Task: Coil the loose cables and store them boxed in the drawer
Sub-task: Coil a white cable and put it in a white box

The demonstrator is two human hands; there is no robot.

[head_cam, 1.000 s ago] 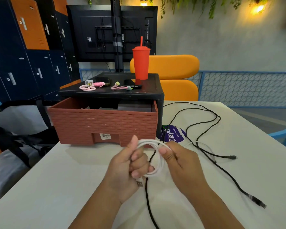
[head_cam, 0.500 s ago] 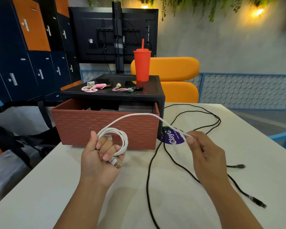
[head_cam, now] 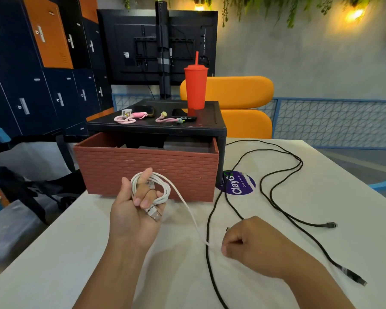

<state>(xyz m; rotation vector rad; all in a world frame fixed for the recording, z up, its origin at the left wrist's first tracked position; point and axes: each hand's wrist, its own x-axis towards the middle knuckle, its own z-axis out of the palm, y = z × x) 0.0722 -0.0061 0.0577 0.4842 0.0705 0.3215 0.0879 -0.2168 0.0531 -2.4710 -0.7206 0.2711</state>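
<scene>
Left hand (head_cam: 132,210) grips the coiled white cable (head_cam: 151,189); right hand (head_cam: 252,244) apparently pinches its blurred tail

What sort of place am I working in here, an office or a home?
Probably a shared office or co-working lounge: a wall of blue and orange lockers, a mounted screen on a stand, and an orange lounge chair behind the table.
</scene>
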